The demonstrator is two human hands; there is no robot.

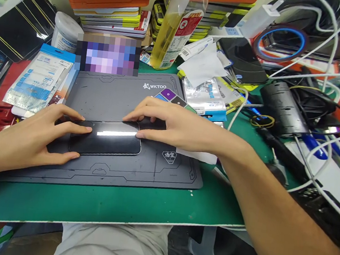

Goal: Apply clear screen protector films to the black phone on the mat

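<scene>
Meanwhile, clear bottle upright just behind gray mat.

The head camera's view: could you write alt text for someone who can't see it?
Two bare hands, left and right, touch a dark phone lying flat on a gray work mat. Around it, a green table is cluttered with packets, cables and a bottle of yellow liquid.

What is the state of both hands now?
Left hand: open, fingers spread, touching the phone.
Right hand: partly open, thumb and forefinger at the phone's right end.
</scene>
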